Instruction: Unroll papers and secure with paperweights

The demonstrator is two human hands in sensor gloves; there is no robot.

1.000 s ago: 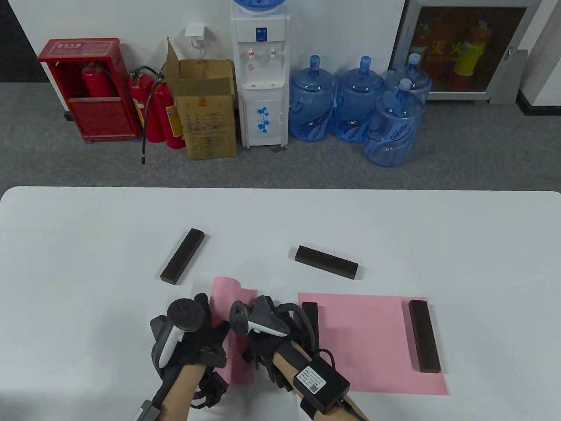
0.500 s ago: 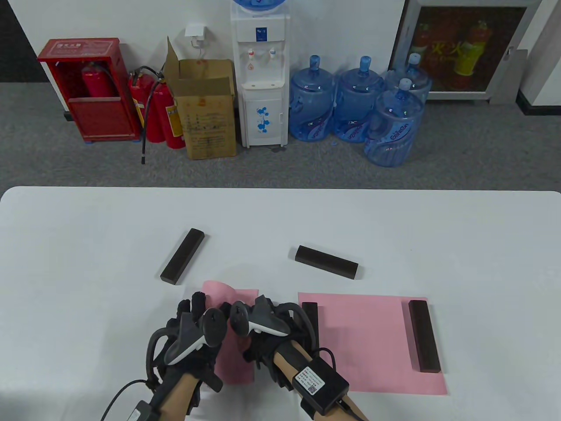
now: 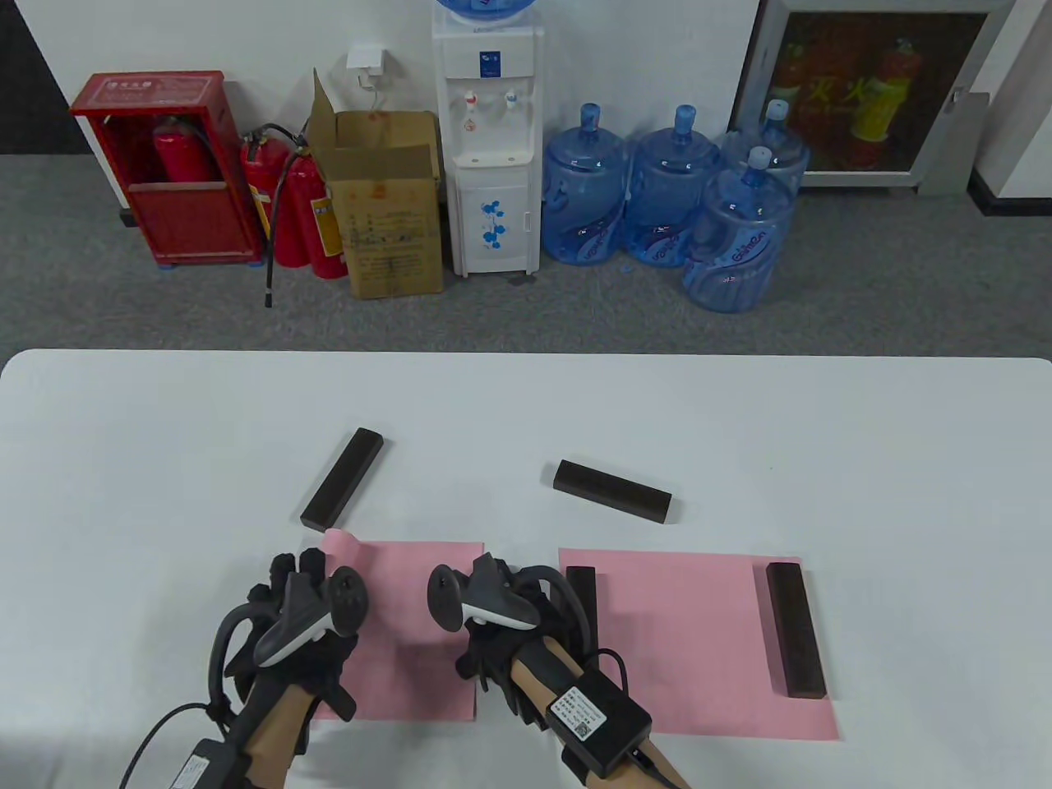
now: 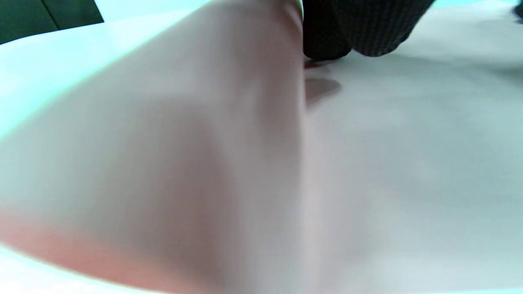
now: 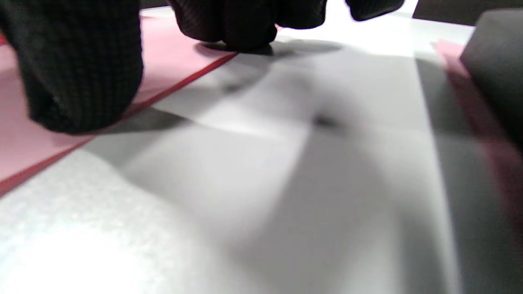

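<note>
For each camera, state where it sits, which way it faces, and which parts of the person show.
Table view: high, looking down; both hands, left hand and right hand, on the left pink paper.
Left wrist view: low, blurred along that paper; gloved fingers at top.
Right wrist view: low over the table; fingers on paper edge.
Shared: the left pink paper.

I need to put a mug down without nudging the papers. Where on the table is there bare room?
The far strip of the table beyond the two loose paperweights is bare, as are both side margins. The near middle is crowded: both hands press the left pink sheet beside the weighted sheet.
</note>
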